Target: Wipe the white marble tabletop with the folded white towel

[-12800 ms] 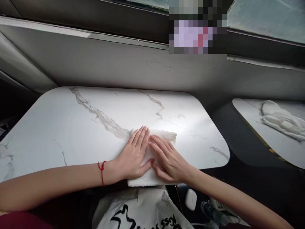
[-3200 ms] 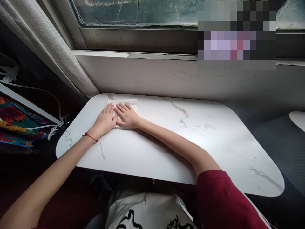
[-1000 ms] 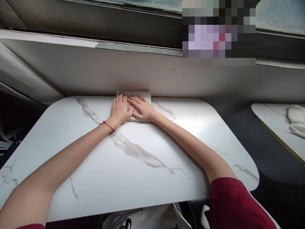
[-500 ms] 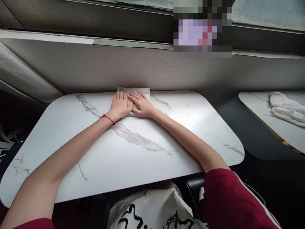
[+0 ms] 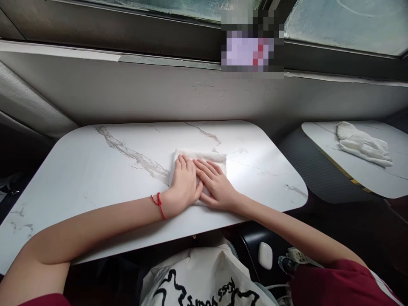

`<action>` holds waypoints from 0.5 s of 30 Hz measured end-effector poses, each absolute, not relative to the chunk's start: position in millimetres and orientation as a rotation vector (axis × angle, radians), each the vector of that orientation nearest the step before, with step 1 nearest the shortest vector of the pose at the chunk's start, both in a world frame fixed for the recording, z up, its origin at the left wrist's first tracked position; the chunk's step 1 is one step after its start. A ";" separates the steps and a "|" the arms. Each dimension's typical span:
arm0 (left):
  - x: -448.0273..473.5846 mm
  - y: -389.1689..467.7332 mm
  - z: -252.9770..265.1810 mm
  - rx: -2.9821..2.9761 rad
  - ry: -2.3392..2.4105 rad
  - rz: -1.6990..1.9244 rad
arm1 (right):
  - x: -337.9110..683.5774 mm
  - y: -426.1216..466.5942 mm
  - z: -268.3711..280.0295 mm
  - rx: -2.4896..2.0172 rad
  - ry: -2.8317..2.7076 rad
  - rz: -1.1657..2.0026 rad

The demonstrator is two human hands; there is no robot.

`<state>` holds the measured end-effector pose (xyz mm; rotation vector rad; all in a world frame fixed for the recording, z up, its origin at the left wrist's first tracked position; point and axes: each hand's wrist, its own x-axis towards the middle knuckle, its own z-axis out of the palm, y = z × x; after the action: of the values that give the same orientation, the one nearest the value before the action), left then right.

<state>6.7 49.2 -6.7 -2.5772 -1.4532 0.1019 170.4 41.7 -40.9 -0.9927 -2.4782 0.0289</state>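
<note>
- Grey wall (image 5: 143, 93) rises beyond the fingers (image 5: 207, 168), with a window (image 5: 344, 25) above it, farther off and to their right.
- White bench (image 5: 89, 178) lies under the fingers: smooth, slightly glossy, marble-like, with grey-brown veins and rounded corners. One broad vein runs down from the upper left and meets the cloth's left side; glare lies to the right of the fingers.
- Cloth (image 5: 204, 154) is directly beneath the fingers of both hands, flat on the bench near its front edge. It is white, soft-looking and roughly rectangular, apparently folded, its right edge slightly ragged; a strip shows just past the fingertips.
- Left hand (image 5: 184, 182) lies on the cloth's left part, fingers stretched out and close together; right hand (image 5: 219, 187) covers its right part, fingers spread a little. Neither is clenched; both seem to press rather than pinch. A red cord (image 5: 159, 206) circles the left wrist.
- Judging by how things lie, the handwork is midway: the cloth is laid flat and both hands are set on it, while letting go is not yet done. How much else is left cannot be told.
- Second cloth (image 5: 363, 143), white and crumpled, rests on another bench (image 5: 321, 138), well to the right of the fingers.
</note>
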 end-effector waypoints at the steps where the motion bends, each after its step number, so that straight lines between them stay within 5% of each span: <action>1: 10.0 38.8 -7.0 -2.576 -1.454 0.128 | 173.1 30.1 -39.8 -0.989 -2.479 0.036; 15: 23.2 5.8 -12.0 -2.645 -1.355 0.051 | 189.2 -6.7 -32.8 -1.009 -2.526 0.057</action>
<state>23.2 5.8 -12.0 -2.6455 -1.3551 0.0514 189.2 -6.7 -32.8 -1.0090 -2.5256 0.0566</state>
